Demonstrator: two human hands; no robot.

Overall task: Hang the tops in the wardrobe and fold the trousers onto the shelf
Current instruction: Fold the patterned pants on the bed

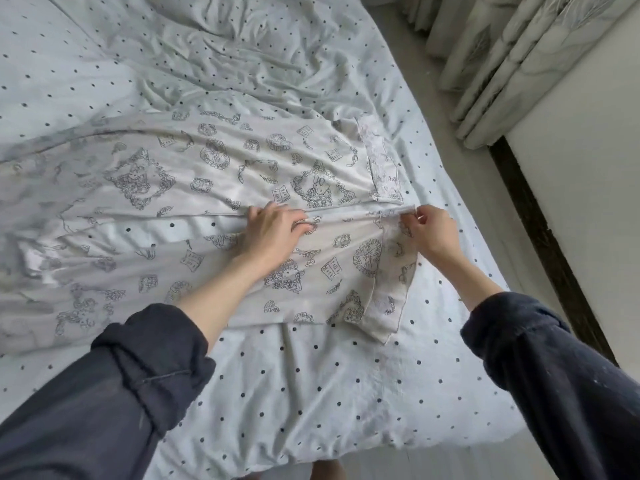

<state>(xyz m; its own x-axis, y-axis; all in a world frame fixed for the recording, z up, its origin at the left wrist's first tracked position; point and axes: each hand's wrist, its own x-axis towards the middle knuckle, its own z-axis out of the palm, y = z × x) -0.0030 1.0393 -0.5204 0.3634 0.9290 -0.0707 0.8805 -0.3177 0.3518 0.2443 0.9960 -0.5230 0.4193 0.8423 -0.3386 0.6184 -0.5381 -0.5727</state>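
A pair of pale printed trousers (194,181) with grey line drawings lies spread flat across the bed, legs running left to right, lace-trimmed hems at the right. My left hand (277,230) rests on the near leg at its inner edge, its fingers curled into the fabric. My right hand (429,230) pinches the hem corner of the near leg at its upper edge. Both forearms wear rolled dark sleeves. No tops, wardrobe or shelf are in view.
The bed (311,393) carries a wrinkled white sheet with small dark dots; its edge runs along the right and bottom. Patterned curtains (502,64) hang at the upper right. A white wall with a dark skirting board (540,233) stands right of a narrow floor strip.
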